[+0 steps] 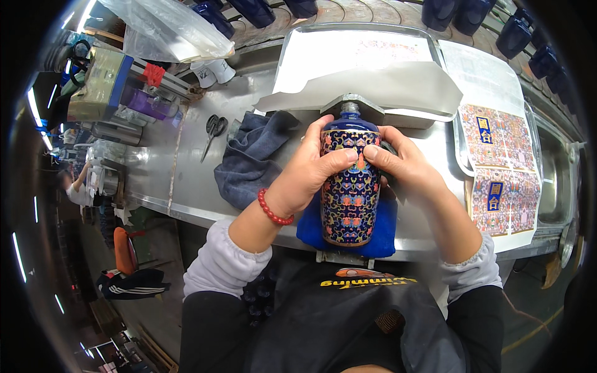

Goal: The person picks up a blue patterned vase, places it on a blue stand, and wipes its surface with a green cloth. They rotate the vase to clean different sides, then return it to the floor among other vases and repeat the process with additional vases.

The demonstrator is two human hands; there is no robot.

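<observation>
Both hands, left hand and right hand, clasp the blue patterned bottle lying on a blue cloth at frame centre, thumbs apparently smoothing its decal; continued even pressure seems required.

A factory workshop: steel workbench, rows of blue bottles (co-workers beyond).

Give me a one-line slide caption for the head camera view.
Both hands, left hand and right hand, press thumbs onto a dark blue floral-patterned ceramic bottle lying on a blue cloth.
</observation>
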